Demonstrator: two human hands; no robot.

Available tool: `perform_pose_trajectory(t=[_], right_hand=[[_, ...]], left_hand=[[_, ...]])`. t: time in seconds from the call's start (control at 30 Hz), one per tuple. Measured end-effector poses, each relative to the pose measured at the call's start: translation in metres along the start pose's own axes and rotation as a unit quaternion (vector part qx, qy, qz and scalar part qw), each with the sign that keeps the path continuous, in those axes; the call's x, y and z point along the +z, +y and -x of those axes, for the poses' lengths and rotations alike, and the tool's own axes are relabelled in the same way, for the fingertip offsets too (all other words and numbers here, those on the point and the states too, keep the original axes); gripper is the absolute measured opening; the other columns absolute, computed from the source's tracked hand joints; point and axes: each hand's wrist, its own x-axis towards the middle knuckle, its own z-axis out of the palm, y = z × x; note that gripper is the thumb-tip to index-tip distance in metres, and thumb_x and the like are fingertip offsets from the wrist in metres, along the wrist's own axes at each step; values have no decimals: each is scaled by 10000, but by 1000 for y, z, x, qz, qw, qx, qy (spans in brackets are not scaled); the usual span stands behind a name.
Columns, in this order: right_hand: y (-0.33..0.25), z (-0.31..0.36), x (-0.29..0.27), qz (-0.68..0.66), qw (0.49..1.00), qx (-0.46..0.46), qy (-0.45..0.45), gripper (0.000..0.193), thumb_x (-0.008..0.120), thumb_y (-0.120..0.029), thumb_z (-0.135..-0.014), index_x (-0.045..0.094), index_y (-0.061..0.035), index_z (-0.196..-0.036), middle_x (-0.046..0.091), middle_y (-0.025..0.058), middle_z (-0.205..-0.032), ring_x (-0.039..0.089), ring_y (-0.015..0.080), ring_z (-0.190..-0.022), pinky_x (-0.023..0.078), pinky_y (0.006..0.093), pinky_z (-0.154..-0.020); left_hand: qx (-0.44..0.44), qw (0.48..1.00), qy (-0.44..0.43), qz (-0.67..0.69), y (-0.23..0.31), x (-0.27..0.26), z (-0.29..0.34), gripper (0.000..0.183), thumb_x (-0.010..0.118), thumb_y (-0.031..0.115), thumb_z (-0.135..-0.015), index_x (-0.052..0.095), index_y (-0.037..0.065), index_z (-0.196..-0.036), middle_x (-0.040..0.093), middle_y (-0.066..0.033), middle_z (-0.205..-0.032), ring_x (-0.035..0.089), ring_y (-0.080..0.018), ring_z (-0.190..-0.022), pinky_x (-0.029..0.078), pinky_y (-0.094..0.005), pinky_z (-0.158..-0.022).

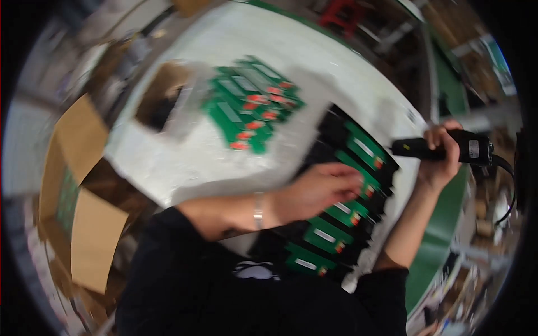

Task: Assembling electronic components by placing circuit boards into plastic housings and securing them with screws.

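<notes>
My right hand (pixel 445 154) is wrapped round a black electric screwdriver (pixel 468 147), its dark nose pointing left and its cable running off to the right. My left hand (pixel 325 190) hovers over a black fixture (pixel 325 126), its fingers drawn together; whatever they pinch, if anything, is hidden and blurred. Along the fixture lie several green circuit boards (pixel 323 235) in a slanting row, each with a white label and a red-orange part at one end. My left hand partly covers the boards in the middle of that row.
A blurred pile of green boards (pixel 238 106) with red-orange parts lies on the white table (pixel 196 162). Left of it stands a small brown box (pixel 148 103) with dark contents. An open cardboard box (pixel 98 235) is beside the table at the left; a green surface (pixel 434 246) lies right.
</notes>
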Motion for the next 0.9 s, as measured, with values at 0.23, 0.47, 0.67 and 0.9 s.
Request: perform_pose_trajectory(t=[0.23,0.47,0.67,0.9], right_hand=[[-77,52,25,-89,965,-59,-238,243,556,-138,-717,434,-83,-920,466,-88,-555,425,19,-478,329,179,-489],[-73,66,25,-92,974,-55,-199,247,580,-136,-720,435,-86,-914,466,-80,-546,422,25,-462,333,181,-485],[-80,71,24,-94,974,-46,-200,248,596,-119,-713,429,-97,-896,483,-78,-534,428,25,-452,331,175,-472],[-72,68,22,-122,975,-44,-178,247,570,-130,-721,432,-89,-922,461,-69,-572,412,34,-474,342,198,-534]], left_hand=[[-35,999,-13,-5,7,7,0,144,530,184,-896,562,55,-949,573,6,-859,554,-66,-780,472,-185,-714],[-36,999,0,-5,6,8,5,128,551,193,-883,571,72,-920,581,16,-837,555,-55,-755,473,-175,-691],[-37,999,5,-12,7,7,4,135,557,199,-880,569,74,-927,583,10,-841,553,-56,-745,475,-185,-684],[-67,995,-79,8,8,-8,0,253,533,271,-891,552,45,-1004,584,-38,-931,567,-106,-840,483,-220,-744]])
